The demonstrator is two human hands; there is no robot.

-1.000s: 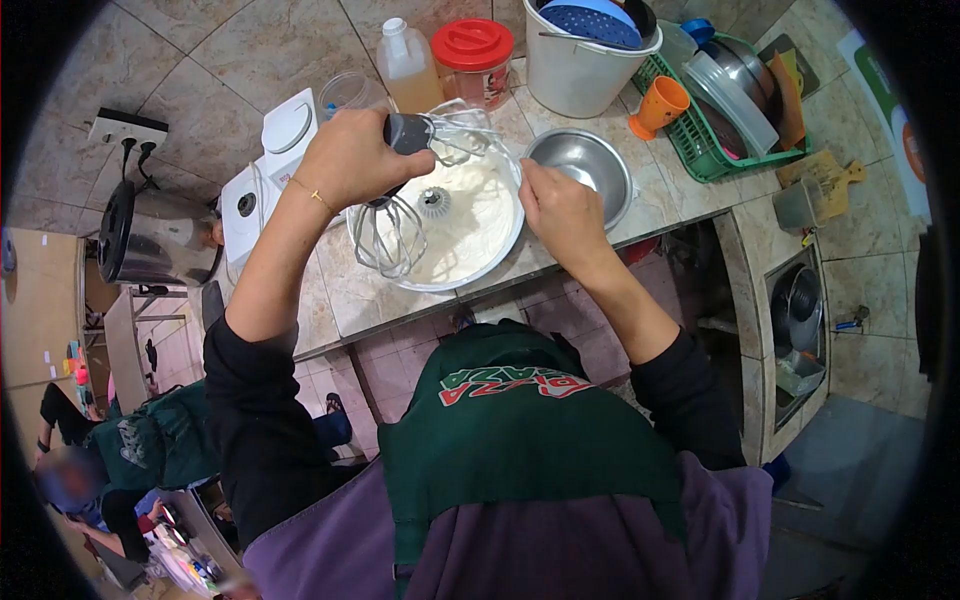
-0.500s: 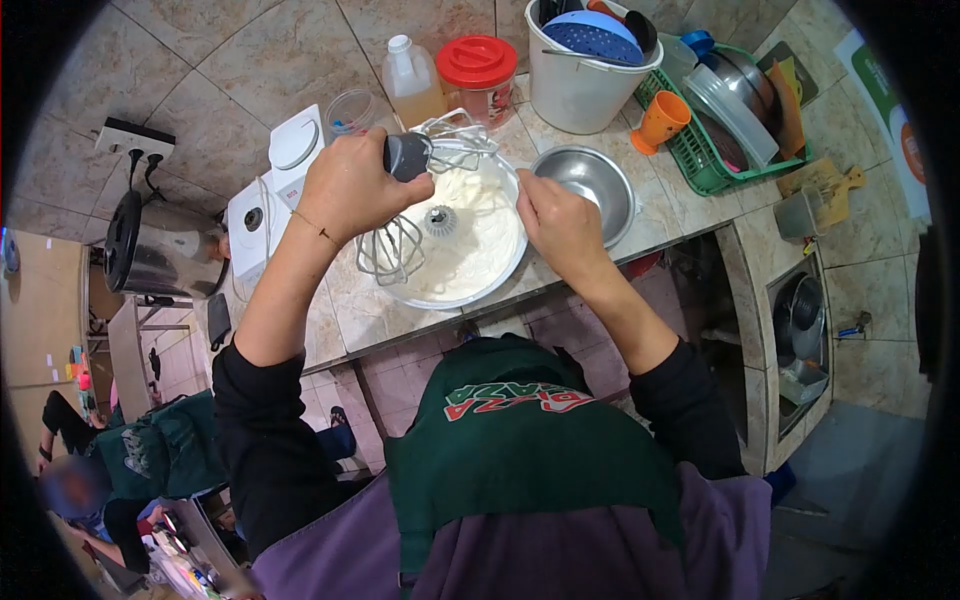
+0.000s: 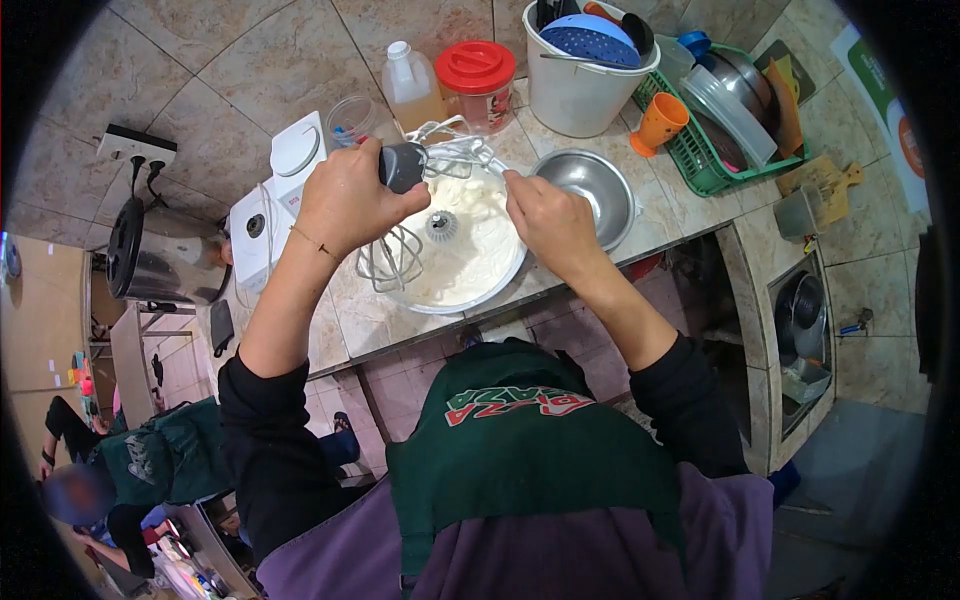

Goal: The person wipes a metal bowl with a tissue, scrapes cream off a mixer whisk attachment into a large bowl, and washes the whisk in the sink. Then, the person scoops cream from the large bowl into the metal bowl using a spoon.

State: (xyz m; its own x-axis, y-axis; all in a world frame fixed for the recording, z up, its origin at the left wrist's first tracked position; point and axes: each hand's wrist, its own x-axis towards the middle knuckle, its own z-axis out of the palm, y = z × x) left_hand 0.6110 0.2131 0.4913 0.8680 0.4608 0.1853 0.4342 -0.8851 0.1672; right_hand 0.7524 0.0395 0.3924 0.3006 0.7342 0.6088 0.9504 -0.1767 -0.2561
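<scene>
My left hand (image 3: 350,195) is closed around the grey hub of a mixer whisk attachment (image 3: 402,168), held above the bowl. One wire whisk (image 3: 392,262) hangs down at the bowl's left side; the other points right, coated with white cream. My right hand (image 3: 552,222) pinches a thin, cream-smeared utensil (image 3: 492,162) against or close to that second whisk; its kind is not clear. Below both hands, the mixing bowl (image 3: 522,262) contains thick white cream (image 3: 480,255) around a ribbed centre post (image 3: 441,226).
A steel bowl (image 3: 612,195) stands right of the mixing bowl. Behind are a white mixer base (image 3: 262,235), a jug (image 3: 408,85), a red-lidded jar (image 3: 480,90), a utensil bucket (image 3: 575,95), an orange cup (image 3: 660,122) and a green dish rack (image 3: 700,165). Another person (image 3: 165,455) is at left.
My right hand has shifted slightly left, bringing the thin utensil nearer the cream-coated whisk. My left hand keeps its hold on the whisk attachment, almost unmoved.
</scene>
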